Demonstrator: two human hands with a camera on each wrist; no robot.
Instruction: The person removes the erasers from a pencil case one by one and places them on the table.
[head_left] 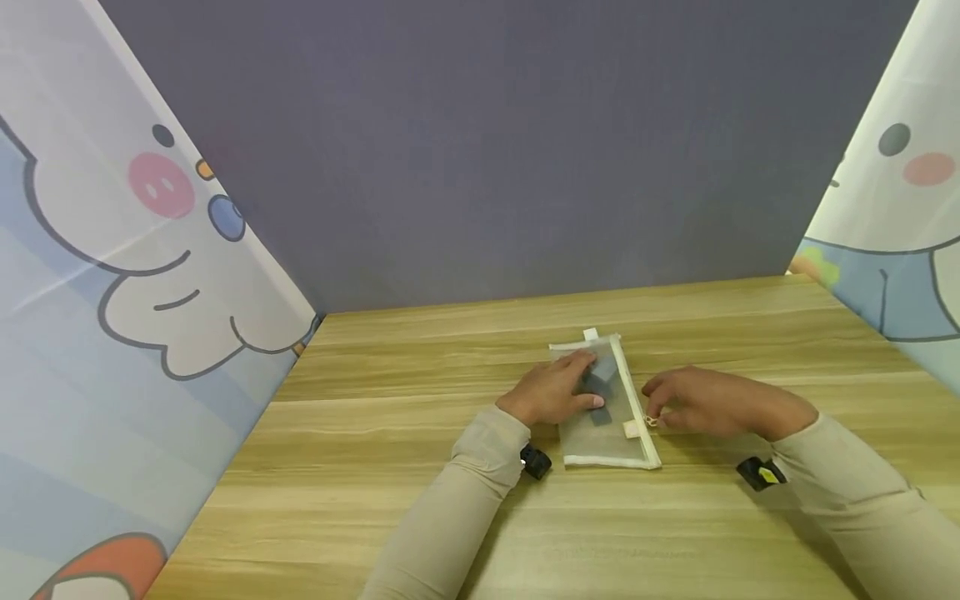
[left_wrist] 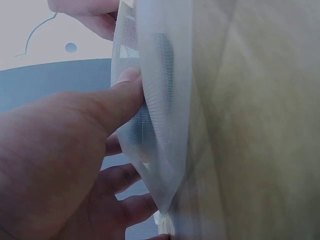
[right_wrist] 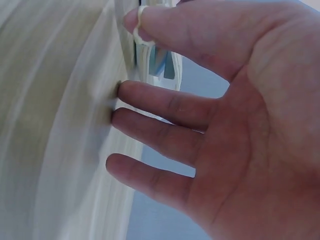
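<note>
A translucent mesh zipper pouch (head_left: 611,442) with pale edges lies flat on the wooden table. Dark flat pieces (head_left: 600,415) show through its mesh; their kind cannot be made out. My left hand (head_left: 551,392) rests on top of the pouch, thumb and fingers spread. In the left wrist view the left thumb (left_wrist: 122,97) presses the mesh. On the pouch's right side runs the zipper edge (head_left: 633,392), with a small pale tab (head_left: 632,429). There my right hand (head_left: 697,404) pinches a thin cord loop (right_wrist: 137,31) between thumb and index finger, its other fingers extended towards the table.
The wooden table (head_left: 360,467) ends at a dark grey panel (head_left: 480,167) behind. Cartoon-printed sheets stand at the left (head_left: 82,333) and right (head_left: 900,275). A small white tag (head_left: 591,334) sticks out from the pouch's far edge.
</note>
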